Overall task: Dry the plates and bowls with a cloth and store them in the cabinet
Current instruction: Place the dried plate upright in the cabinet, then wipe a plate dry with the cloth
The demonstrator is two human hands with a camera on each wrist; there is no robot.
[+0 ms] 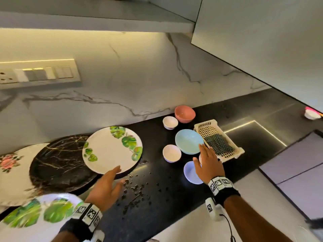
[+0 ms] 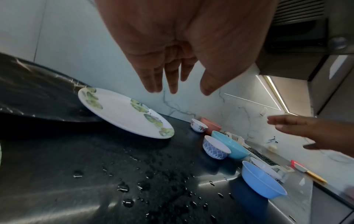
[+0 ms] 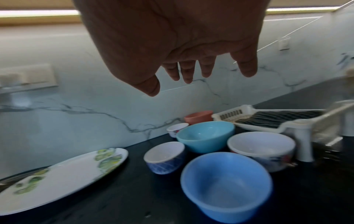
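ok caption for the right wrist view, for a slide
Open right hand hovering over wet bowls: periwinkle bowl nearest, light blue bowl behind.

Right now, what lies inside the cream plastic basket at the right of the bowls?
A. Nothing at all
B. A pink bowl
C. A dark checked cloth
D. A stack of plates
C. The head view shows a dark checked cloth lying in the cream basket; the pink bowl stands outside it on the counter, and no plates are in it.
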